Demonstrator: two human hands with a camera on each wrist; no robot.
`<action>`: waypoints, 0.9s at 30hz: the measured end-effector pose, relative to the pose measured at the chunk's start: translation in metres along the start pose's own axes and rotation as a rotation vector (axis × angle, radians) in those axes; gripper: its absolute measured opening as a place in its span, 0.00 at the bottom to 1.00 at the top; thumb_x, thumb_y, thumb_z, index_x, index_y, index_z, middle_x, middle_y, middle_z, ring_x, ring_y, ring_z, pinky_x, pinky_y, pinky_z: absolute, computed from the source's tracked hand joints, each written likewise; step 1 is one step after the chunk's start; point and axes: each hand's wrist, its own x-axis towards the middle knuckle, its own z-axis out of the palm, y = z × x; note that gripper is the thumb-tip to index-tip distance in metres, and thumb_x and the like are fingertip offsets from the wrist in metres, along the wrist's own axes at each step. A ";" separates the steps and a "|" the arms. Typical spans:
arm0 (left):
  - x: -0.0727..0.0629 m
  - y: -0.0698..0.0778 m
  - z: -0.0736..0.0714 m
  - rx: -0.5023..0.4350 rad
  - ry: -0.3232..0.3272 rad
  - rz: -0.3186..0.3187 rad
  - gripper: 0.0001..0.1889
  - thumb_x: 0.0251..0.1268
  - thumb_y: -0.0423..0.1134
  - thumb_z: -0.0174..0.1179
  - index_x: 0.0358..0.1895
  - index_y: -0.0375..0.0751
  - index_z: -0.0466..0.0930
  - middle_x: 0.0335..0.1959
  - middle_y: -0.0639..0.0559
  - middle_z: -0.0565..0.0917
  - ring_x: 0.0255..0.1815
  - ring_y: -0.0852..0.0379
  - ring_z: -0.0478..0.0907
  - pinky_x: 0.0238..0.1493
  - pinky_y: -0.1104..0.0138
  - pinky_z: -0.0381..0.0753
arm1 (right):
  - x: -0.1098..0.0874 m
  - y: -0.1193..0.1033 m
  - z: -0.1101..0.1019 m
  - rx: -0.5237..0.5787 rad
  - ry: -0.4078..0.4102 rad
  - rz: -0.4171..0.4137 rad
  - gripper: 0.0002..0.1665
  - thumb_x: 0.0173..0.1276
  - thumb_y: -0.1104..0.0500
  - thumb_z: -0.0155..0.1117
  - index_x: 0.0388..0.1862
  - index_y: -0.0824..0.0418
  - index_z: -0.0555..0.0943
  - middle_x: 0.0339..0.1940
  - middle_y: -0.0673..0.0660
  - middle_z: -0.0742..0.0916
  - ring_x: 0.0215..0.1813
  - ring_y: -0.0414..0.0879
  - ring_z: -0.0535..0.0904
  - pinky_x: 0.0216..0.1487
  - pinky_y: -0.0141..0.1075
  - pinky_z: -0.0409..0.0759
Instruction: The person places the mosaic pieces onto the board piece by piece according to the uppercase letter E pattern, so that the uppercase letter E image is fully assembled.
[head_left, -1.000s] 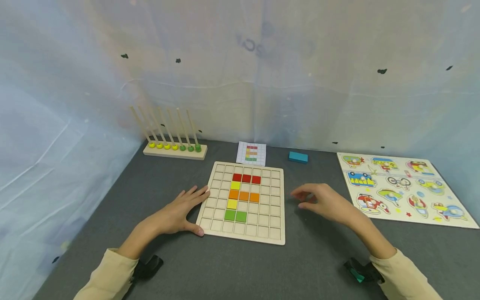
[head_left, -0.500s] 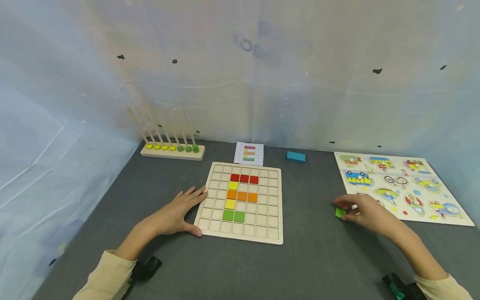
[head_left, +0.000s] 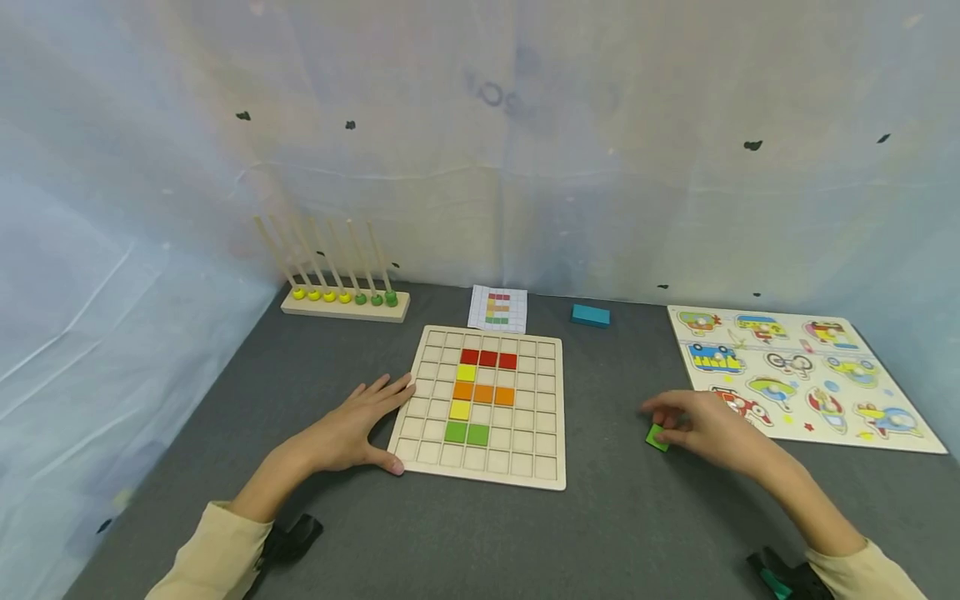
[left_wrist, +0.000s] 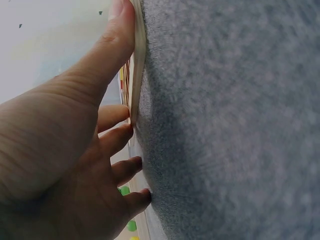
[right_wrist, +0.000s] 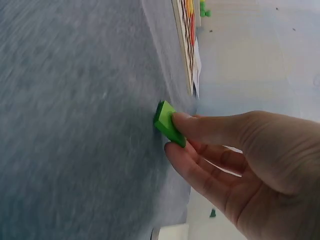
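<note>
A square wooden grid board (head_left: 525,442) lies flat on the dark table, with red, yellow, orange and green tiles set in some of its cells. My left hand (head_left: 352,429) rests at the board's left edge, fingers spread and thumb at the near corner. In the left wrist view its thumb lies along the board's edge (left_wrist: 138,60). To the right of the board, my right hand (head_left: 705,425) pinches a green square tile (right_wrist: 169,122) between thumb and fingers. The tile is tilted, low over the table.
Behind the board lies a printed pattern card (head_left: 517,321), with a blue block (head_left: 590,315) to its right. A bead stacker with upright rods (head_left: 348,310) stands at the back left. A vehicle peg puzzle (head_left: 731,387) lies at the right, near the right hand.
My right hand went right from beside the board, took hold of the green tile near the puzzle, and has moved slightly left with it. The left hand stays at the board.
</note>
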 end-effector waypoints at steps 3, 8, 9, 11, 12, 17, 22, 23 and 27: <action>0.000 0.000 0.000 -0.002 -0.002 0.005 0.59 0.44 0.64 0.71 0.78 0.40 0.52 0.79 0.43 0.50 0.78 0.35 0.41 0.73 0.38 0.40 | 0.006 -0.007 0.002 0.001 0.001 -0.035 0.19 0.59 0.66 0.72 0.51 0.64 0.84 0.35 0.45 0.84 0.37 0.35 0.77 0.35 0.32 0.81; 0.001 -0.001 0.001 -0.001 0.000 0.004 0.59 0.44 0.64 0.70 0.78 0.41 0.52 0.80 0.44 0.49 0.78 0.35 0.41 0.73 0.38 0.40 | 0.019 -0.018 0.007 -0.002 -0.023 -0.069 0.18 0.60 0.68 0.70 0.50 0.64 0.84 0.34 0.45 0.83 0.36 0.35 0.77 0.35 0.33 0.81; 0.000 -0.001 0.001 -0.001 0.000 0.003 0.59 0.44 0.64 0.71 0.78 0.41 0.52 0.80 0.44 0.49 0.78 0.35 0.41 0.73 0.38 0.40 | 0.022 -0.020 0.008 0.000 -0.030 -0.076 0.18 0.60 0.68 0.70 0.50 0.64 0.84 0.34 0.45 0.83 0.36 0.35 0.77 0.35 0.32 0.81; 0.000 -0.001 0.001 -0.001 0.002 0.003 0.59 0.44 0.64 0.70 0.78 0.41 0.52 0.80 0.44 0.49 0.78 0.35 0.41 0.73 0.38 0.40 | 0.027 -0.025 0.010 0.005 -0.041 -0.095 0.18 0.61 0.68 0.70 0.51 0.64 0.84 0.34 0.46 0.83 0.37 0.35 0.77 0.36 0.33 0.81; 0.000 -0.001 0.001 -0.002 0.002 0.003 0.59 0.44 0.64 0.71 0.78 0.41 0.52 0.80 0.44 0.49 0.78 0.35 0.41 0.73 0.38 0.40 | 0.030 -0.028 0.011 0.009 -0.047 -0.102 0.18 0.61 0.68 0.69 0.51 0.64 0.83 0.34 0.46 0.84 0.37 0.35 0.77 0.36 0.33 0.81; 0.000 0.000 0.000 -0.003 -0.003 -0.001 0.59 0.44 0.63 0.71 0.78 0.41 0.52 0.80 0.44 0.49 0.78 0.35 0.41 0.73 0.38 0.39 | 0.044 -0.041 0.017 0.028 -0.056 -0.134 0.18 0.62 0.67 0.69 0.52 0.63 0.83 0.35 0.45 0.84 0.37 0.36 0.77 0.37 0.33 0.81; 0.000 0.001 0.000 0.003 -0.002 -0.009 0.59 0.43 0.63 0.71 0.78 0.41 0.52 0.80 0.44 0.49 0.78 0.35 0.41 0.73 0.38 0.40 | 0.058 -0.055 0.027 0.058 -0.069 -0.159 0.18 0.63 0.67 0.69 0.52 0.62 0.83 0.37 0.46 0.85 0.38 0.36 0.77 0.38 0.32 0.81; 0.000 0.001 0.000 0.003 -0.002 -0.009 0.59 0.43 0.63 0.71 0.78 0.41 0.52 0.79 0.44 0.50 0.78 0.35 0.41 0.73 0.38 0.40 | 0.061 -0.058 0.029 0.064 -0.072 -0.171 0.18 0.63 0.67 0.69 0.52 0.62 0.83 0.37 0.47 0.85 0.38 0.36 0.77 0.38 0.33 0.81; 0.000 0.001 0.000 0.000 -0.001 -0.009 0.59 0.43 0.63 0.71 0.78 0.41 0.52 0.79 0.44 0.50 0.78 0.35 0.41 0.73 0.38 0.40 | 0.072 -0.070 0.037 0.079 -0.085 -0.195 0.17 0.63 0.66 0.69 0.52 0.62 0.84 0.38 0.48 0.85 0.38 0.36 0.78 0.38 0.33 0.81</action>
